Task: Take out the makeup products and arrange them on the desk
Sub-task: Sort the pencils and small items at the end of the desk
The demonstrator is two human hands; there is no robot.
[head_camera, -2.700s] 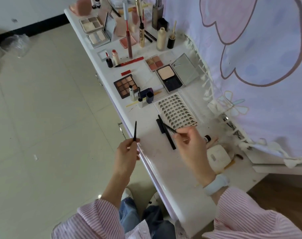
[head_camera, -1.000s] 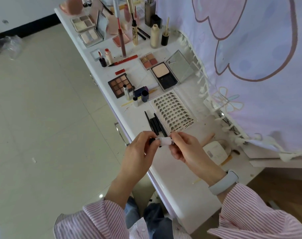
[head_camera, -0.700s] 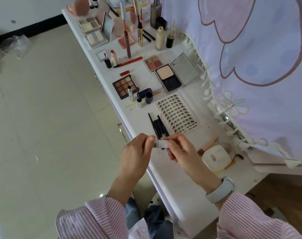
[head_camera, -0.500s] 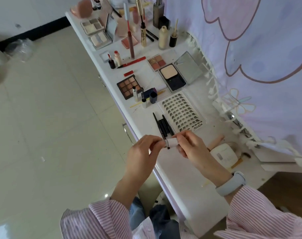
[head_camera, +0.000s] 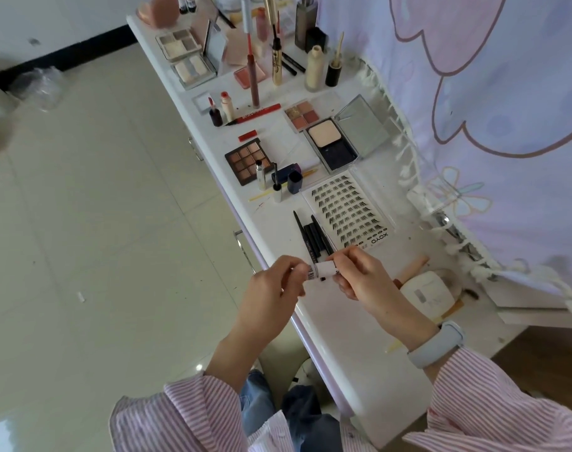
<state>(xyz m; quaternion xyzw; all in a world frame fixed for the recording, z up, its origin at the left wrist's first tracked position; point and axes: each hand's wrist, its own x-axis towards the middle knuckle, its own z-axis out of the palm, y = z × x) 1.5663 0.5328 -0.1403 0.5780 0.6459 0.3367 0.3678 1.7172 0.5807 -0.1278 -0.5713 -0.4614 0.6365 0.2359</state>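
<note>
At the bottom of the frame, two striped sleeves [head_camera: 493, 415] are reaching up toward the middle, the right wrist wearing a pale band [head_camera: 436, 345]. Just above them, near the frame's centre, the left hand [head_camera: 271, 293] and the right hand [head_camera: 364, 278] are meeting over the near edge of the white table [head_camera: 353, 347]. Both are pinching a small white tube [head_camera: 320, 270] between them, the left fingertips closing on its barcoded end and the right fingertips on the other end; the tube is lying roughly level, above the table edge.

To the right of the right hand, a white compact [head_camera: 430, 293] is resting on the table. Just beyond the hands, several black pencils [head_camera: 312, 234] are lying side by side, and a lash card [head_camera: 348, 212] is sitting just to their right. Farther up, a brown eyeshadow palette [head_camera: 248, 159] is lying left of centre, with an open powder compact [head_camera: 332, 143] to its right. Toward the top of the frame, a red pencil [head_camera: 258, 113], lipsticks [head_camera: 221, 107], pale palettes [head_camera: 187, 58] and upright bottles [head_camera: 314, 68] are standing or lying along the table. A pale printed cloth [head_camera: 493, 93] is hanging along the table's right side.
</note>
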